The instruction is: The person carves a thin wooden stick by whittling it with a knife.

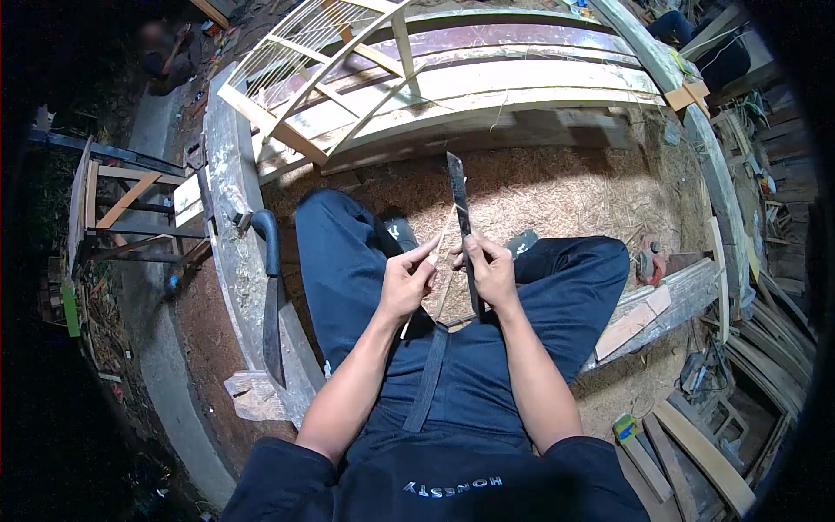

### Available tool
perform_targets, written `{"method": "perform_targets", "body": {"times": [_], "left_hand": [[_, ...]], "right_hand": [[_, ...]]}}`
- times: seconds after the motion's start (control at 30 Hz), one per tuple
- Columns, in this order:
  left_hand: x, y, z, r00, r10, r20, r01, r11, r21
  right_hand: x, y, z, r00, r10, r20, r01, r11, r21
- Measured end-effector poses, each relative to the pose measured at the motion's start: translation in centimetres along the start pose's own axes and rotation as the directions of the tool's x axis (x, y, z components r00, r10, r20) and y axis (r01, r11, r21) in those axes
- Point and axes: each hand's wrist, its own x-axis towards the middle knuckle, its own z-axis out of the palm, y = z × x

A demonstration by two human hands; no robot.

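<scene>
Between my knees, my left hand pinches a thin, pale bamboo strip. The strip slants up to the right, and its lower end shows below my wrist. My right hand is closed around a long, dark knife, whose blade points up and away from me. Near the blade the strip's upper part crosses or touches it; I cannot tell which. My two hands are close together, just above my lap.
A second knife with a blue handle lies on the grey beam at my left. A slatted wooden frame leans over planks ahead. Shavings cover the ground. A red-handled tool lies right. Another person sits far left.
</scene>
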Motion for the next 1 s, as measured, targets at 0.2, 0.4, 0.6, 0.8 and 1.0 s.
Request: {"method": "perform_targets", "body": {"times": [0.2, 0.4, 0.6, 0.8, 1.0], "left_hand": [[1.0, -0.5, -0.7, 0.998, -0.055, -0.031, 0.047, 0.979, -0.201], [0.9, -1.2, 0.0, 0.995, -0.027, -0.093, 0.012, 0.987, -0.158], [0.8, -0.7, 0.3, 0.997, 0.044, -0.060, -0.046, 0.998, -0.038], [1.2, -0.5, -0.3, 0.998, 0.028, -0.057, -0.033, 0.996, -0.084], [0.8, 0.0, 1.0, 0.997, 0.009, -0.079, -0.020, 0.991, -0.130]], "right_hand": [[-2.6, -1.2, 2.2, 0.963, -0.263, 0.063, 0.264, 0.861, -0.436], [-1.2, -0.7, 2.5, 0.940, -0.333, -0.070, 0.270, 0.857, -0.438], [-1.3, -0.3, 2.3, 0.945, -0.316, -0.081, 0.245, 0.851, -0.465], [-2.0, -1.1, 2.6, 0.913, -0.407, 0.009, 0.351, 0.776, -0.524], [-0.1, -0.5, 2.0, 0.890, -0.432, -0.143, 0.303, 0.797, -0.523]]}}
